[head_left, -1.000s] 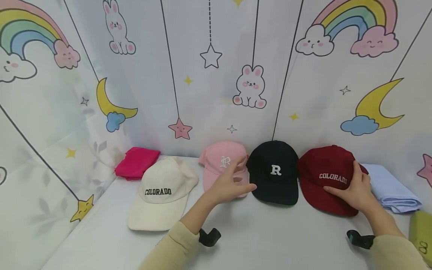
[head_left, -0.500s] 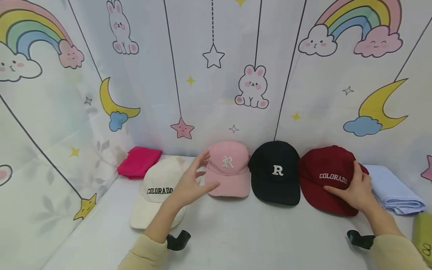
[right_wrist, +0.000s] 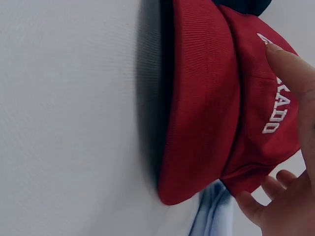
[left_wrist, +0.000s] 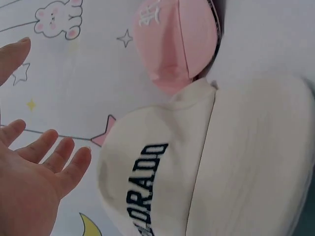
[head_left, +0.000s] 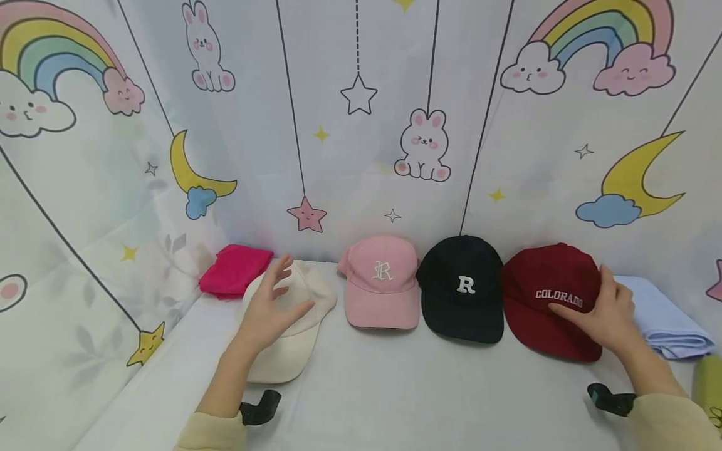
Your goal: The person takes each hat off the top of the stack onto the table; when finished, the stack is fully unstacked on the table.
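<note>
My left hand hovers in front of a cream baseball cap, its fingers spread and nothing between them. In the left wrist view the palm lies beside the cap's crown, apart from the dark lettering. At the right end of the row, my right hand is at a dark red baseball cap marked COLORADO. Its thumb overlaps the front lettering, and the loosely bent fingers are near the side edge. Between these caps sit a pink baseball cap and a black baseball cap, both with an R.
A folded bright pink cloth lies behind the cream cap. Folded light blue cloth is right of the red cap, with a yellow-green object at the right edge. A cartoon-printed curtain closes off the back of the white table.
My left hand has moved left, from between the pink and black caps, past the pink one to the cream cap. The right hand has shifted slightly right on the red cap, its fingers easing outward.
</note>
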`<state>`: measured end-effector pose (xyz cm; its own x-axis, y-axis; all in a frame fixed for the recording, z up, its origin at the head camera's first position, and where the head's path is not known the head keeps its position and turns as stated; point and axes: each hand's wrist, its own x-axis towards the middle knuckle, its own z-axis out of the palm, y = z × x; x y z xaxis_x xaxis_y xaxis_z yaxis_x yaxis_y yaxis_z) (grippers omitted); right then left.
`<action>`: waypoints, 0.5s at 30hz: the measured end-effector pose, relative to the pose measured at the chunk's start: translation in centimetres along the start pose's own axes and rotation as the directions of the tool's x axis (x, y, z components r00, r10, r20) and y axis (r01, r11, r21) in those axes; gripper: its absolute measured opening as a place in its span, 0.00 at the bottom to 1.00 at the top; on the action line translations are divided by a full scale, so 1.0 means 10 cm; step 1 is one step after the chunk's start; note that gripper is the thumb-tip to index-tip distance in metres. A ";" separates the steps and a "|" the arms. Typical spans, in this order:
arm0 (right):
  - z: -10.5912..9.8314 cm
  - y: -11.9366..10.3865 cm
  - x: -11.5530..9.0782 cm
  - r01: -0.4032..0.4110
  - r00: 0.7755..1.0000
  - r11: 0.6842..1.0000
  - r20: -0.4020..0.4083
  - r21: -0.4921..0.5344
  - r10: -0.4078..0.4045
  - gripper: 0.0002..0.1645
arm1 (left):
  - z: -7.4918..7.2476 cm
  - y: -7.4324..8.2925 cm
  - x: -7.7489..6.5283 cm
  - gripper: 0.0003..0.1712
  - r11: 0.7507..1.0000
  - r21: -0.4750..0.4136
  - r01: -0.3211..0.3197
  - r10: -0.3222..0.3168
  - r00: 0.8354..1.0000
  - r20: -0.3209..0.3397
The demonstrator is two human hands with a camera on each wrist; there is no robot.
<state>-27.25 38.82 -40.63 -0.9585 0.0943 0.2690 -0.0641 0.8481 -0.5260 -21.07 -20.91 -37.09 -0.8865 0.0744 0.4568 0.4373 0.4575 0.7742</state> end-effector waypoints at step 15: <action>-0.14 -0.53 0.10 0.059 0.997 0.998 -0.042 -0.018 -0.059 0.74 | -0.51 -0.40 -0.17 0.57 0.975 0.128 0.182 -0.176 0.983 -0.060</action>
<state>-27.49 35.15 -36.48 -0.9406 0.0654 0.3330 -0.1151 0.8616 -0.4943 -20.49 -27.34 -38.73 -0.9387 -0.0607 0.3393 0.2455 0.5732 0.7818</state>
